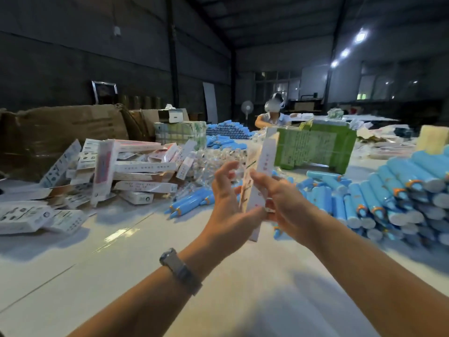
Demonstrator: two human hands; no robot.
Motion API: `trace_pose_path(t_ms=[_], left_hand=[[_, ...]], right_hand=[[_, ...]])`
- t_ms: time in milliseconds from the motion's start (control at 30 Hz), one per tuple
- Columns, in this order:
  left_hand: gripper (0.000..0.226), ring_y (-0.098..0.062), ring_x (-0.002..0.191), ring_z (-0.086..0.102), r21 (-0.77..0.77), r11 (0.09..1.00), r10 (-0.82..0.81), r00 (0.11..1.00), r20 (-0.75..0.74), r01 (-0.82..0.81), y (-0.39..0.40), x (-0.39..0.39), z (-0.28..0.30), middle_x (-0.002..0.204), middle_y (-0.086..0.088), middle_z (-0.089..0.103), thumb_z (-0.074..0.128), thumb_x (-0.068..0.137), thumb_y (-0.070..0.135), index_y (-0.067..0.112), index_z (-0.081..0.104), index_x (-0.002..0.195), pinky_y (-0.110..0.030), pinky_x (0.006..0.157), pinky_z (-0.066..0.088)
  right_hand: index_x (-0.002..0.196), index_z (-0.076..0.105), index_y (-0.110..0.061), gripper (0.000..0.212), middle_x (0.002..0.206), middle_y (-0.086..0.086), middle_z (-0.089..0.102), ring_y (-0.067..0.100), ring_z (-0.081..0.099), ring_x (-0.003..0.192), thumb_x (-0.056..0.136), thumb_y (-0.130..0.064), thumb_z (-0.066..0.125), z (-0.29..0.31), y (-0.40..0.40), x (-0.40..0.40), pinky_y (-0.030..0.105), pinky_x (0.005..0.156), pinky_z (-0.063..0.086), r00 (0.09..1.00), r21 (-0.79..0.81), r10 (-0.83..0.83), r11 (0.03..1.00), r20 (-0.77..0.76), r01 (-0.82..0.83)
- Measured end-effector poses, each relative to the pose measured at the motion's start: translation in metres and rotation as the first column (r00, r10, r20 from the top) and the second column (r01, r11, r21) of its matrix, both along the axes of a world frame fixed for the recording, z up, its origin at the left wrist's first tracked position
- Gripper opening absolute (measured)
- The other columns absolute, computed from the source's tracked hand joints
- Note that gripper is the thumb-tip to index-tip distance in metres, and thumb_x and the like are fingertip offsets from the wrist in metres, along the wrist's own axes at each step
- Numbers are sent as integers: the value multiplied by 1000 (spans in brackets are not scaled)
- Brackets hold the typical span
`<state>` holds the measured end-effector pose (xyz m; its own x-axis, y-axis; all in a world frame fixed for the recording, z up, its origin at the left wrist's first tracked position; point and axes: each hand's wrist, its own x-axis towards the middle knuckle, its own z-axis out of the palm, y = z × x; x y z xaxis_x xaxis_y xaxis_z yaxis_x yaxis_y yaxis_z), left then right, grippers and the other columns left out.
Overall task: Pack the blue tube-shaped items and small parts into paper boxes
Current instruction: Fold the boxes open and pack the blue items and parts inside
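Observation:
A long white paper box (261,166) stands nearly upright in front of me, its top flap open. My right hand (281,203) grips its lower part from the right. My left hand (228,203) touches the box's lower left edge with the thumb side, fingers spread and loosely bent. A big heap of blue tubes (388,198) with orange collars lies at the right. A few more blue tubes (192,203) lie just left of my hands. Clear bags of small parts (218,164) are piled behind the box.
A heap of filled white boxes (126,171) covers the left of the white table (145,251). Brown cartons (60,132) stand behind them. A green bundle of flat boxes (315,147) sits at mid back. Another person (273,115) works at the far end.

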<state>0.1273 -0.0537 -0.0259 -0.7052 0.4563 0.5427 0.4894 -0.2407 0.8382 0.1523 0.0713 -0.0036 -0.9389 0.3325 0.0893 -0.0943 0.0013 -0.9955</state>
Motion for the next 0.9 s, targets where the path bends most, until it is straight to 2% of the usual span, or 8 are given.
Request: trace_pose_path(t_ms=[100,233,333,500,600,733,800,900], left_hand=[[83,-12,112,53,-19,1000,-20,999,39,20,28,-2,0,126,-4,36,67,72,-10,34,27,129,-26,76,56],[81,-1,88,65,-38,997,-64,997,48,66,55,-2,-4,125,-9,45,64,80,-20,25,28,138,-15,66,52],[76,2,91,69,28,983,-186,975,123,183,57,-3,-20,119,1,64,59,84,-21,17,31,144,-18,74,53],[62,-7,95,67,23,960,-281,952,119,281,39,-9,-36,95,11,71,62,66,-1,17,52,124,-26,78,54],[62,-13,99,67,6,938,-346,931,119,348,33,-14,-40,105,-3,70,70,71,1,19,51,127,-29,81,56],[62,-16,100,69,26,928,-371,923,102,371,39,-16,-45,112,-4,72,81,72,17,26,51,125,-32,85,56],[55,-16,96,70,-33,965,-260,965,18,260,39,-16,-47,109,0,72,83,72,30,36,53,118,-31,81,56],[53,-15,97,71,-52,991,-127,988,-90,123,36,-15,-49,108,8,72,83,76,36,38,48,116,-25,75,57]], right_hand=[[120,59,-10,37,106,15,72,22,71,82,86,-14,72,1,15,12,35,69,53,987,28,-98,994,-124,103],[114,56,-15,54,105,18,69,27,73,84,70,-7,86,-1,31,21,44,73,61,957,143,-200,962,-208,232],[109,53,-25,63,102,14,66,26,72,84,61,-20,93,-4,35,23,52,77,58,959,363,-182,897,-217,253],[105,47,-36,75,86,-4,60,12,63,72,44,-53,88,-3,34,24,38,74,55,991,690,-80,711,-109,133],[102,49,-36,69,82,-12,54,7,52,71,49,-43,94,0,40,26,34,71,50,996,706,-24,703,-87,79],[111,51,-37,65,103,4,66,21,63,97,62,-21,91,-2,59,31,42,91,52,991,622,115,781,-71,-46],[125,51,-30,58,112,2,69,20,65,105,73,-37,76,-2,72,32,41,91,54,980,518,186,846,-72,-123],[122,58,-28,63,106,-3,68,3,63,91,79,-73,46,-2,92,33,29,78,46,995,486,21,873,-98,29]])
